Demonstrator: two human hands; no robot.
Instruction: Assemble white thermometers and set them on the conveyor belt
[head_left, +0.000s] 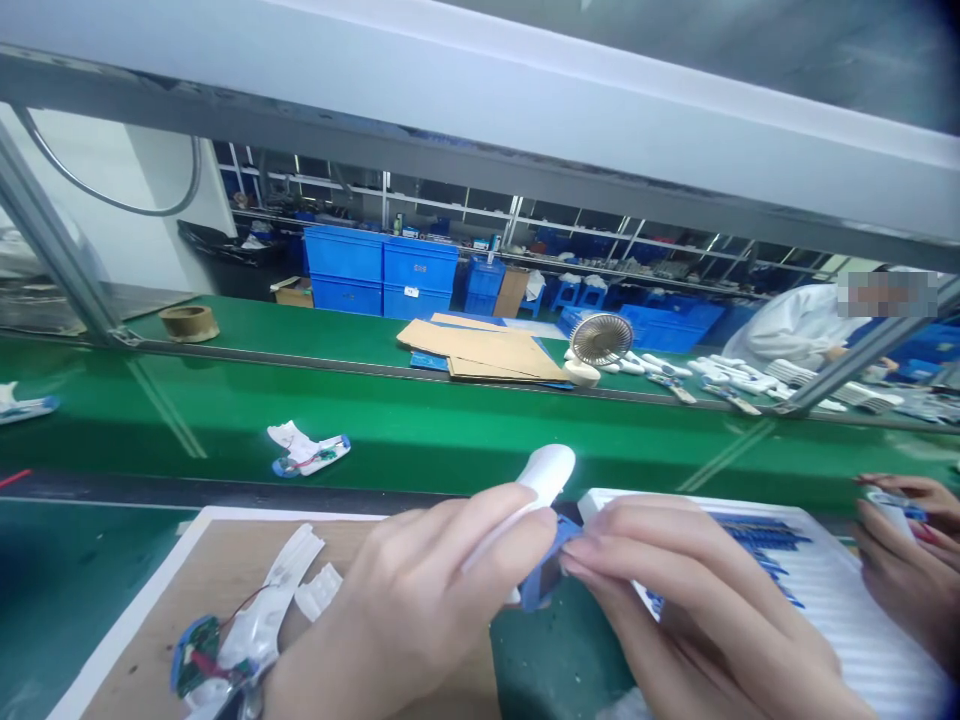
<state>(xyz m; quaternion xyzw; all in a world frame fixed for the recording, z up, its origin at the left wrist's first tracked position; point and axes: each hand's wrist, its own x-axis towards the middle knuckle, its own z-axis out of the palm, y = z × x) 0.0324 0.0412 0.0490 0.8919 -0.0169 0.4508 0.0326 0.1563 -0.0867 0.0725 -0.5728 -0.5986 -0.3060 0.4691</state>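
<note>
Your left hand [420, 600] was closed around a white plastic casing [544, 475], with the casing's rounded end rising past your fingers at the centre of the frame. Your right hand [697, 620] was grasping a blue plastic part [541, 580] at the casing's lower end, so the two hands nearly met around it at lower centre. Just left of your left hand, on a brown board [337, 535] with a white border, lay an opened white shell [255, 630] with a green circuit board [196, 650] and red wire. Right of your right hand sat a white ribbed tray [862, 620] holding blue strips. At the right edge, another person's hand [904, 560] held a small white-and-blue piece. Beyond, on the green table [450, 430], a similar wired unit [309, 450] lay left of centre.
</note>
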